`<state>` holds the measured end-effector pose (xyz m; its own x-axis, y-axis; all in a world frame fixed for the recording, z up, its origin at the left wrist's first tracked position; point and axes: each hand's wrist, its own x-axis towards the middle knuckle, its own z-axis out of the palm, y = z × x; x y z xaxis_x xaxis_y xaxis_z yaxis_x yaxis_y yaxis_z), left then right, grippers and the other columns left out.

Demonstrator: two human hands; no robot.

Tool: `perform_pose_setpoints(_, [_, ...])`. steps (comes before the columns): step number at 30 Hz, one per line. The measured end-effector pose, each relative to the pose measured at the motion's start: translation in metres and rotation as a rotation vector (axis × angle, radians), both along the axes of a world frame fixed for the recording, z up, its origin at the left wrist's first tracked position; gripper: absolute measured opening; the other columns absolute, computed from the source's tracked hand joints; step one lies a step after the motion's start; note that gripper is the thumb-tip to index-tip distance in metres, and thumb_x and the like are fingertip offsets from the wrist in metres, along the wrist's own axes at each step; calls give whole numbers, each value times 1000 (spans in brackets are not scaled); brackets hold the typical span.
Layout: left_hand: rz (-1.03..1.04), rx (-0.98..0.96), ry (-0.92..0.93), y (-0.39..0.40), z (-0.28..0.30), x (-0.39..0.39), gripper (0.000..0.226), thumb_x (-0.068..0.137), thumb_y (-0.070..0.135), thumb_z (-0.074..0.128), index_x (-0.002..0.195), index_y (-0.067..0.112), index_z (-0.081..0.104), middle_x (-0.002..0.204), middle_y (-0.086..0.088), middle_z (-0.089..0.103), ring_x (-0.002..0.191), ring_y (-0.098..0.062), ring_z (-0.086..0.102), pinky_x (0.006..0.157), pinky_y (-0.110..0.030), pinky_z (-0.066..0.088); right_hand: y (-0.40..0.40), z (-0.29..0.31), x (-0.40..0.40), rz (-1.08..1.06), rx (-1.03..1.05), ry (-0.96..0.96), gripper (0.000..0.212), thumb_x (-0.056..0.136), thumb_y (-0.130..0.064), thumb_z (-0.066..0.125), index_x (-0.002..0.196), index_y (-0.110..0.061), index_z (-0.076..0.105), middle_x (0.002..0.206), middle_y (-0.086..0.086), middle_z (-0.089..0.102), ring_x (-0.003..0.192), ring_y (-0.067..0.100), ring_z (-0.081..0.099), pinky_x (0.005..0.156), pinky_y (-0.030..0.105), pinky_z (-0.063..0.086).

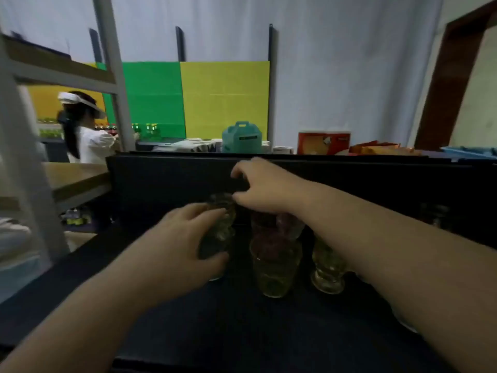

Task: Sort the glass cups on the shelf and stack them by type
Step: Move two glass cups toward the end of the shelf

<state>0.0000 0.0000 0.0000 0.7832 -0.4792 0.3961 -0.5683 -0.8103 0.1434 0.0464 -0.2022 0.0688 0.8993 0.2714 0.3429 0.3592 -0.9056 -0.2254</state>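
Fingers, left hand point(185, 239): curled round the side of the left stack of clear greenish glass cups point(218, 232), thumb low at the front; likely bracing it so it does not tip.
Fingers, right hand point(262, 188): bent downward over the left stack's top rim, thumb tip touching or just beside it; whether they pinch the top cup I cannot tell because of blur.
Middle stack of tapered glass cups point(274, 267): just beside the left stack, under the right wrist, with reddish-tinted cups on top and a greenish one below.
Right footed glass cup point(326, 267): near the middle stack, partly hidden by the right forearm.
Dark shelf surface point(242, 332): bare room in front of the cups.
Black back panel point(166, 184): upright close behind the cups, so lifting goes up or toward the person.
Left edge: shelf ends near the left forearm; grey rack post point(115, 76) beyond it.
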Motion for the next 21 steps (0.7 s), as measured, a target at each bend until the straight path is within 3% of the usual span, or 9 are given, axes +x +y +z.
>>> perform_pose_setpoints(4, [51, 93, 122, -15, -12, 20, 88, 77, 67, 58, 149, 47, 11, 158, 14, 13, 140, -13, 21, 112, -33, 28, 20, -14, 44, -59, -175, 343, 84, 87, -41, 71, 156, -26, 26, 152, 11, 30, 125, 32, 49, 99, 40, 48])
perform_pose_setpoints(7, [59, 59, 106, -20, -19, 29, 82, 81, 65, 58, 149, 44, 18, 155, 15, 20, 138, -11, 25, 108, -32, 32, 31, -29, 74, -44, -212, 378, 88, 89, -38, 69, 158, -33, 15, 158, 12, 19, 126, 36, 48, 94, 38, 50])
perform_pose_setpoints(10, [75, 58, 72, -21, -26, 34, 78, 83, 63, 57, 148, 43, 20, 153, 15, 23, 136, -11, 25, 106, -32, 33, 34, -39, 94, -41, -236, 407, 92, 88, -47, 69, 159, -35, 13, 162, 13, 13, 136, 39, 39, 102, 43, 46])
perform_pose_setpoints(12, [75, 65, 99, -17, -29, 38, 78, 82, 63, 57, 147, 46, 18, 153, 15, 20, 135, -13, 26, 105, -32, 33, 36, -42, 101, -27, -238, 409, 91, 87, -52, 69, 158, -34, 15, 162, 12, 14, 139, 37, 37, 106, 44, 43])
perform_pose_setpoints(16, [92, 81, 152, -12, -27, 36, 80, 81, 60, 59, 147, 49, 15, 152, 16, 18, 131, -14, 28, 103, -33, 37, 39, -42, 102, 5, -214, 382, 83, 86, -49, 71, 155, -28, 30, 153, 10, 33, 128, 30, 48, 99, 39, 48])
perform_pose_setpoints(21, [156, -10, 139, -4, -28, 21, 75, 80, 59, 62, 145, 43, 27, 147, 12, 29, 127, -15, 33, 100, -33, 39, 38, -35, 80, 45, -124, 363, 58, 79, -44, 76, 130, -26, 57, 121, 2, 61, 100, 18, 61, 84, 36, 55])
